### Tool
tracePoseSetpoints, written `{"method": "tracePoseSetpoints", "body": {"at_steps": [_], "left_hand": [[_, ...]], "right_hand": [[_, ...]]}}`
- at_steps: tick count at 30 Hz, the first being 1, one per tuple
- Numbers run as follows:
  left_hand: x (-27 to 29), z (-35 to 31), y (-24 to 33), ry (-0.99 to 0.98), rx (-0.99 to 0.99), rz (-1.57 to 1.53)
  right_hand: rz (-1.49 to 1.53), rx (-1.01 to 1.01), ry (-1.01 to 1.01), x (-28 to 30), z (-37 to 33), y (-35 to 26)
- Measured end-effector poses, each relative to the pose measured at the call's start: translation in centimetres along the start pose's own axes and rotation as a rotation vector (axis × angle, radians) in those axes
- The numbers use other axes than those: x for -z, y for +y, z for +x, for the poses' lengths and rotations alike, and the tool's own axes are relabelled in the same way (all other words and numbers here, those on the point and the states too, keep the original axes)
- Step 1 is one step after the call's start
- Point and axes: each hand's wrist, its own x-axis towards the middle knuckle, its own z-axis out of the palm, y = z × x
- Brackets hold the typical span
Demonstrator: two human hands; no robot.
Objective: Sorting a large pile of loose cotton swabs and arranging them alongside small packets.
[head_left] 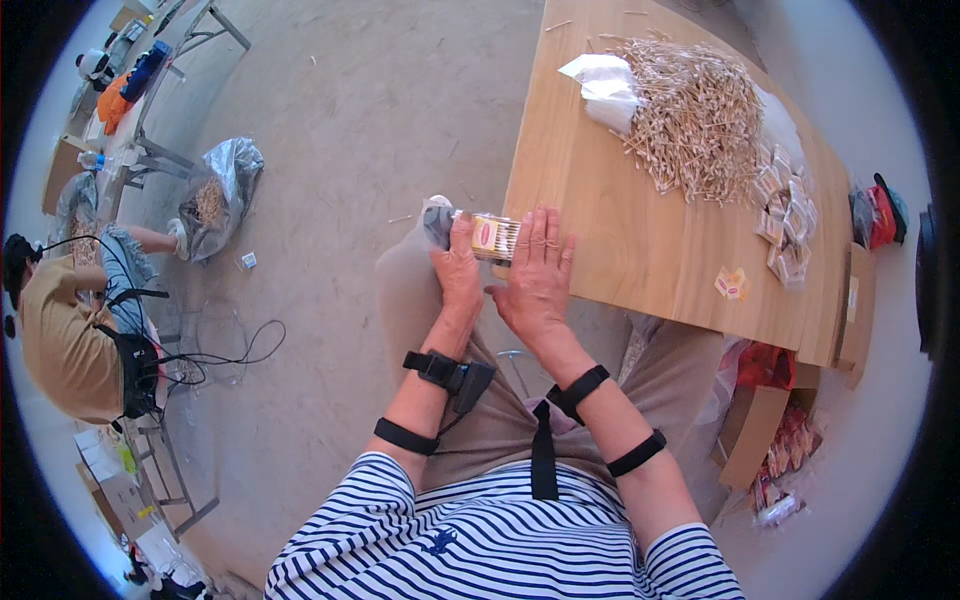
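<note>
A small clear pack of cotton swabs (492,236) with a yellow and red label is held over my knee, beside the table's near left corner. My left hand (458,268) grips its left end, the thumb lying along the front. My right hand (538,278) lies flat against the right end, fingers stretched out and the fingertips near the table edge. The swabs show in a row behind the plastic. Under the pack, the fingers of my left hand are partly hidden.
The wooden table (600,225) bears a large heap of loose swabs (695,110), white paper (605,90), several filled packs (785,220) and yellow label cards (732,284). Cardboard boxes (752,425) stand below right. At left, another person (75,340) sits near a plastic bag (225,195).
</note>
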Motion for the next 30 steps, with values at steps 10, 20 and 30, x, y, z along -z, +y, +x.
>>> {"method": "tracePoseSetpoints", "body": {"at_steps": [10,20,30], "left_hand": [[0.3,0.0,1.8,0.06,0.21,-0.123],[0.7,1.6,1.2,0.046,0.073,-0.19],[0.9,1.5,0.9,0.033,0.076,-0.122]], "right_hand": [[0.039,0.022,0.024,0.1,0.1,-0.1],[0.031,0.024,0.024,0.0,0.1,-0.1],[0.032,0.017,-0.004,0.5,0.2,-0.5]]}}
